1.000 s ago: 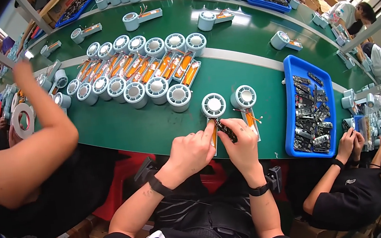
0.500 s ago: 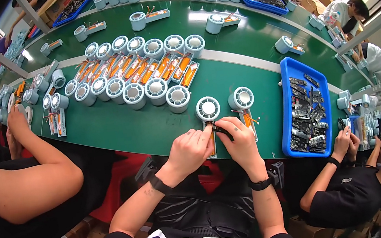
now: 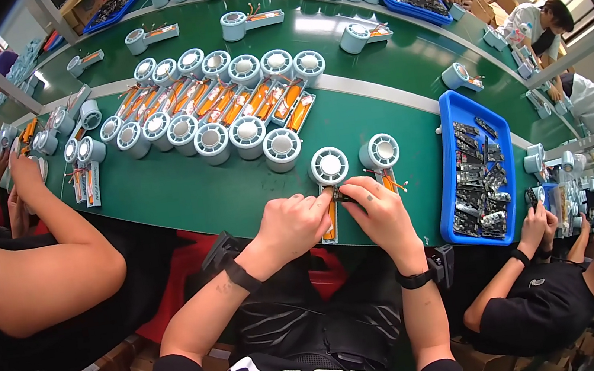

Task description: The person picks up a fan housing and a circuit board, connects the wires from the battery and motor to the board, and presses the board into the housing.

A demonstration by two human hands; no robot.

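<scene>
A pale blue handheld fan (image 3: 329,167) lies face up before me, its opened handle (image 3: 330,227) pointing toward me with an orange battery in it. Over the top of that handle, my left hand (image 3: 289,225) is closed in a pinch; what its fingertips hold is hidden. My right hand (image 3: 383,215) pinches a small dark circuit board (image 3: 342,197) just below the fan head. Beside it on the right lies a second fan (image 3: 380,152), red wires sticking out of its handle, partly behind my right hand.
Several fans (image 3: 212,142) stand in two rows at the left. At my right is a blue tray (image 3: 445,188) of dark circuit boards. Fans also ride a green conveyor belt (image 3: 293,39) beyond a pale rail. Co-workers sit close on both sides.
My right hand has turned and closed in on the left; the circuit board, earlier jutting out at a slant, is now mostly covered by my fingers. Fans on the belt have moved right.
</scene>
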